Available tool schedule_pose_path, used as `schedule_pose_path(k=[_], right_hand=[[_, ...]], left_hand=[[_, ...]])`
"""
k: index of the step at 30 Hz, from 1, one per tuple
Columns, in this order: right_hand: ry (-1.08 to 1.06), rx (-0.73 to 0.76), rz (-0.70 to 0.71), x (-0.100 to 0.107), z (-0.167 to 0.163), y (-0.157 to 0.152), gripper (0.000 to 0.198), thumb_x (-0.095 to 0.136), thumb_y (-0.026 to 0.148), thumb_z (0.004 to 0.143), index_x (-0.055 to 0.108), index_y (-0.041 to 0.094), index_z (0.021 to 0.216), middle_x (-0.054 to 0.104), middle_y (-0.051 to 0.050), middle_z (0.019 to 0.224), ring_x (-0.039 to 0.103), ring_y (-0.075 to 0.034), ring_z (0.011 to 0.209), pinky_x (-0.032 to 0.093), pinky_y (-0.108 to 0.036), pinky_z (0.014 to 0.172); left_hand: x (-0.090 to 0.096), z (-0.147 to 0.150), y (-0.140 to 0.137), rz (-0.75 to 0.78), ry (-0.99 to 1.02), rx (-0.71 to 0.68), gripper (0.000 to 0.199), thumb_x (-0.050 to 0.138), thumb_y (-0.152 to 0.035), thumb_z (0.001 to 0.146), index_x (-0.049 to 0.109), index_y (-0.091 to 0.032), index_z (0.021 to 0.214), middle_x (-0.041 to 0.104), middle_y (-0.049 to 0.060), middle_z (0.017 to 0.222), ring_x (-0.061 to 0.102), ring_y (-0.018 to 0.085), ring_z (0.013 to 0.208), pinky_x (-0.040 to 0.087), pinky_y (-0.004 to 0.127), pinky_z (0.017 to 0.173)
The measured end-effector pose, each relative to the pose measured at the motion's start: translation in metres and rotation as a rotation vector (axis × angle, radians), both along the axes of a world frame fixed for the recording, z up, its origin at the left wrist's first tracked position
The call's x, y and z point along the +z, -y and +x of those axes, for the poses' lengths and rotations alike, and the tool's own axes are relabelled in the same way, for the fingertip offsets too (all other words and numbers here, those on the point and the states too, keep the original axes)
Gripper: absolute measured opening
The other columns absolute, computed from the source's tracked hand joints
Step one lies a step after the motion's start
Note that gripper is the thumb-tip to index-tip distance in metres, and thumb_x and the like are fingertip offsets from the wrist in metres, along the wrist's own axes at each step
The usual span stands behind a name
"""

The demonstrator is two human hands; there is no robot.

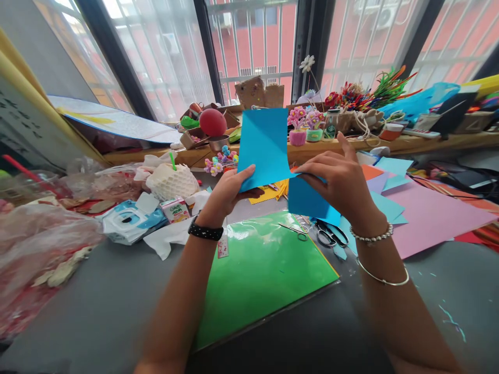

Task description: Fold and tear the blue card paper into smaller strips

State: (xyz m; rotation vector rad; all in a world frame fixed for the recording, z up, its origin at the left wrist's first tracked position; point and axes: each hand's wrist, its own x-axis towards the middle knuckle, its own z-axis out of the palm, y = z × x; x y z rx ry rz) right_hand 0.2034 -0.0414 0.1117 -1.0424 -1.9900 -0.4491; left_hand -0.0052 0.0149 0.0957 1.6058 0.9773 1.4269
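Raised above the table is a sheet of blue paper [265, 148], its upper part standing upright and another blue part hanging below my right hand. My left hand [230, 189] grips the lower left corner, thumb on the front face. With fingers pinched at the lower right edge, my right hand [333, 174] holds the paper where the two blue parts meet; its index finger or another finger points up. Whether the parts are one piece I cannot tell. Beneath lies a green sheet [265, 280] in clear plastic, with small scissors [298, 232] on it.
Black-handled scissors [329, 234] lie right of the green sheet, near pink paper [429, 213] and light blue pieces. Left are a wipes pack [130, 221], a small box [175, 209] and plastic bags [42, 254]. A crowded wooden ledge [265, 154] runs along the window, bearing a red ball [212, 122].
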Motion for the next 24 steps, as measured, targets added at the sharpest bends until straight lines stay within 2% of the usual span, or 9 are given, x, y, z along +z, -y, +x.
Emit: schedule_pose_path(k=[2, 5, 7, 9, 11, 13, 16, 20, 24], right_hand=[[0.01, 0.023, -0.04, 0.002, 0.001, 0.003, 0.014, 0.049, 0.031, 0.078, 0.063, 0.03, 0.077, 0.064, 0.003, 0.075, 0.057, -0.017, 0.073, 0.022, -0.049, 0.096], [0.057, 0.098, -0.13, 0.007, -0.001, 0.01, 0.017, 0.048, 0.032, 0.078, 0.064, 0.027, 0.075, 0.064, 0.002, 0.071, 0.057, -0.016, 0.068, 0.031, -0.044, 0.091], [0.074, 0.14, -0.184, 0.01, -0.002, 0.016, 0.018, 0.047, 0.034, 0.079, 0.063, 0.027, 0.075, 0.064, 0.002, 0.07, 0.057, -0.016, 0.067, 0.035, -0.042, 0.087], [0.086, 0.155, -0.232, 0.013, -0.003, 0.021, 0.02, 0.046, 0.036, 0.079, 0.063, 0.027, 0.074, 0.065, 0.001, 0.071, 0.057, -0.017, 0.067, 0.039, -0.038, 0.079], [0.104, 0.149, -0.273, 0.016, -0.003, 0.025, 0.02, 0.046, 0.035, 0.078, 0.063, 0.026, 0.074, 0.064, -0.001, 0.071, 0.056, -0.018, 0.067, 0.041, -0.034, 0.069], [0.119, 0.136, -0.29, 0.017, -0.003, 0.029, 0.018, 0.048, 0.034, 0.077, 0.063, 0.025, 0.075, 0.064, -0.002, 0.072, 0.056, -0.019, 0.067, 0.041, -0.031, 0.06], [0.121, 0.133, -0.286, 0.017, -0.003, 0.033, 0.016, 0.05, 0.032, 0.075, 0.063, 0.024, 0.08, 0.065, -0.002, 0.075, 0.057, -0.019, 0.068, 0.04, -0.03, 0.059], [0.113, 0.149, -0.29, 0.017, -0.004, 0.037, 0.017, 0.049, 0.031, 0.076, 0.063, 0.025, 0.085, 0.066, -0.002, 0.078, 0.058, -0.02, 0.071, 0.041, -0.031, 0.062], [0.08, 0.19, -0.313, 0.018, -0.007, 0.04, 0.018, 0.048, 0.03, 0.077, 0.062, 0.026, 0.087, 0.066, -0.002, 0.083, 0.058, -0.019, 0.074, 0.042, -0.031, 0.063]], left_hand=[[0.01, -0.006, 0.004, -0.018, -0.068, -0.008, 0.03, 0.06, -0.044, 0.067, 0.061, -0.017, 0.08, 0.063, 0.008, 0.077, 0.062, 0.019, 0.069, 0.052, 0.031, 0.061], [0.028, -0.01, 0.022, 0.261, -0.109, 0.192, 0.037, 0.065, -0.033, 0.064, 0.057, -0.019, 0.097, 0.059, 0.007, 0.101, 0.057, 0.019, 0.089, 0.047, 0.029, 0.076], [0.04, -0.007, 0.041, 0.403, -0.195, 0.176, 0.027, 0.063, -0.031, 0.067, 0.061, -0.019, 0.091, 0.062, 0.005, 0.096, 0.054, 0.019, 0.096, 0.042, 0.03, 0.084], [0.05, -0.002, 0.061, 0.449, -0.332, 0.1, 0.014, 0.06, -0.031, 0.069, 0.065, -0.02, 0.076, 0.065, 0.002, 0.081, 0.058, 0.018, 0.087, 0.041, 0.033, 0.085], [0.055, 0.002, 0.076, 0.497, -0.405, 0.084, 0.01, 0.061, -0.031, 0.068, 0.065, -0.022, 0.069, 0.065, 0.0, 0.074, 0.059, 0.017, 0.081, 0.038, 0.037, 0.088], [0.057, 0.004, 0.084, 0.537, -0.477, 0.064, 0.009, 0.065, -0.03, 0.064, 0.065, -0.024, 0.071, 0.065, -0.001, 0.075, 0.059, 0.018, 0.082, 0.034, 0.042, 0.091], [0.054, 0.004, 0.085, 0.568, -0.574, 0.019, 0.015, 0.068, -0.029, 0.061, 0.065, -0.027, 0.075, 0.065, -0.001, 0.078, 0.057, 0.021, 0.087, 0.029, 0.048, 0.095], [0.048, 0.009, 0.086, 0.641, -0.672, 0.047, 0.012, 0.065, -0.027, 0.065, 0.064, -0.029, 0.076, 0.065, -0.001, 0.079, 0.057, 0.022, 0.088, 0.024, 0.051, 0.097], [0.042, 0.017, 0.089, 0.662, -0.691, 0.071, 0.005, 0.06, -0.028, 0.07, 0.063, -0.028, 0.074, 0.063, 0.0, 0.07, 0.058, 0.021, 0.084, 0.025, 0.051, 0.096]])
